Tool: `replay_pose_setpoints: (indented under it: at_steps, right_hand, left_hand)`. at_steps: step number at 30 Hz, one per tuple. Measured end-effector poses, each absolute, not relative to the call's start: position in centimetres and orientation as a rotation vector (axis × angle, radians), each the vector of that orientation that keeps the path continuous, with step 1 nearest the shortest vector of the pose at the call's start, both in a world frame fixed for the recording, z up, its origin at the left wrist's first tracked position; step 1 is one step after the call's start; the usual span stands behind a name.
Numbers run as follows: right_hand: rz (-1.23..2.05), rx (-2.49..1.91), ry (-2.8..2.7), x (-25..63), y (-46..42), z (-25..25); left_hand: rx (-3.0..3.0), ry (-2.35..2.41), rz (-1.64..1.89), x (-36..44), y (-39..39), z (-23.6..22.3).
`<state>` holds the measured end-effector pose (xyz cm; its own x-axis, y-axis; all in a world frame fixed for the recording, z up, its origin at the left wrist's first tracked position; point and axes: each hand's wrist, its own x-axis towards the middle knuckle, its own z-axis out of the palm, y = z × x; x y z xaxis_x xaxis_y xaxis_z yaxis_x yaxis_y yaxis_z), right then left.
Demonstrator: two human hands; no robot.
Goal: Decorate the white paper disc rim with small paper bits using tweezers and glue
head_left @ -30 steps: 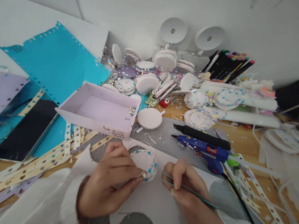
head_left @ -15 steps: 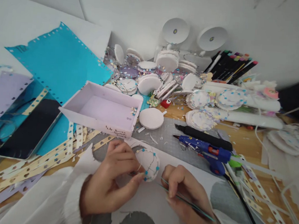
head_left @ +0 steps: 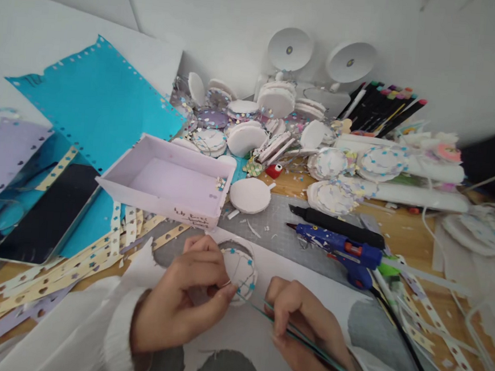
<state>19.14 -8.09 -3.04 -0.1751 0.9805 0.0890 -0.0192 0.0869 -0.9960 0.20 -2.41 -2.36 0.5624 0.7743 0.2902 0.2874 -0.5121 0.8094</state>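
My left hand (head_left: 188,289) pinches the near edge of a round white paper disc (head_left: 243,271), trimmed around its rim with small blue paper pieces. Thin lines cross the disc's face. Held in my right hand (head_left: 299,315) is a pair of teal tweezers (head_left: 320,351), whose tips point left, close to the disc's lower right rim. Whether anything sits between the tips is too small to tell. Beneath both hands lies a white paper sheet (head_left: 260,346) with large round cut-outs.
A lilac paper box (head_left: 162,181) stands beyond my left hand. To the right lie a blue glue gun (head_left: 340,250) and a black pen (head_left: 338,227). Decorated paper discs (head_left: 246,138) pile up at the back. A phone (head_left: 52,210) and punched strips (head_left: 73,269) lie left.
My left hand has shifted slightly, moving the disc left and a little down. The tweezers' tips have moved left and appear further apart.
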Motion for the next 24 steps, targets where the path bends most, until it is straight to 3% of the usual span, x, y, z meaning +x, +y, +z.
replay_pose_setpoints:
  at_steps: [16, 24]
  right_hand:
    - [1.692, -0.966, -1.046, 19.7, -8.3, -3.4]
    - [1.884, -0.878, -0.806, 19.9, -7.3, -4.1]
  left_hand:
    - [2.005, 0.835, 0.953, 0.4, -2.5, -3.1]
    - [1.896, 0.805, 0.817, 0.1, -2.6, -2.7]
